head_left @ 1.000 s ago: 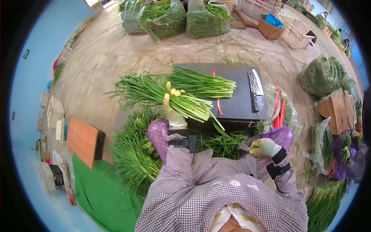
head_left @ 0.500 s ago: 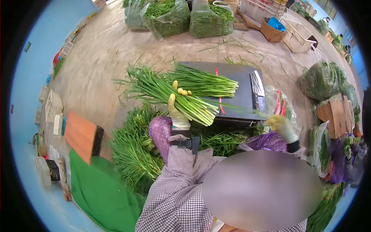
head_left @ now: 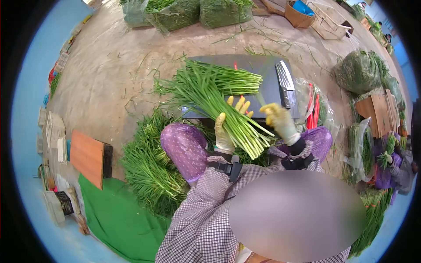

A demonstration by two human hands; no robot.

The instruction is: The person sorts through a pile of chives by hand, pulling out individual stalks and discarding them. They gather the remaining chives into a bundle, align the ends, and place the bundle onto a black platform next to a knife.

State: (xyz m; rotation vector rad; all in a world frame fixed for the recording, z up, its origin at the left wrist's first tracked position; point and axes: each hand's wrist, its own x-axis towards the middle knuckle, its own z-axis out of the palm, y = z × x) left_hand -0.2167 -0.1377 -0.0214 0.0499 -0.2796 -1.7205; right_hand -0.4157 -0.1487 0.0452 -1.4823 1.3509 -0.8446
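Note:
A thick bunch of garlic chives (head_left: 210, 98) rests in my left hand (head_left: 226, 136), in a yellow-stained glove, thumb on the near side and fingers beyond. Its leaves spread to the upper left and the pale cut ends point lower right. My right hand (head_left: 280, 122), gloved too, is just right of those ends, apart from them. Its fingers are curled and slightly blurred; anything in them is too small to make out. Behind the held bunch, a second bunch of chives (head_left: 243, 81) lies on a dark board (head_left: 269, 74) over a red tie. A knife (head_left: 285, 83) lies to its right.
Loose chives (head_left: 151, 171) are heaped left of my knee. Red ties (head_left: 313, 107) lie on a plastic bag to the right. Bags of greens (head_left: 175, 17) stand at the back, with another bag (head_left: 357, 72) at right. A co-worker's hand (head_left: 388, 158) is at far right.
My right hand has come back leftward, close to the stem ends. The held bunch has shifted right and lower in view and points more steeply downward. The camera view has shifted.

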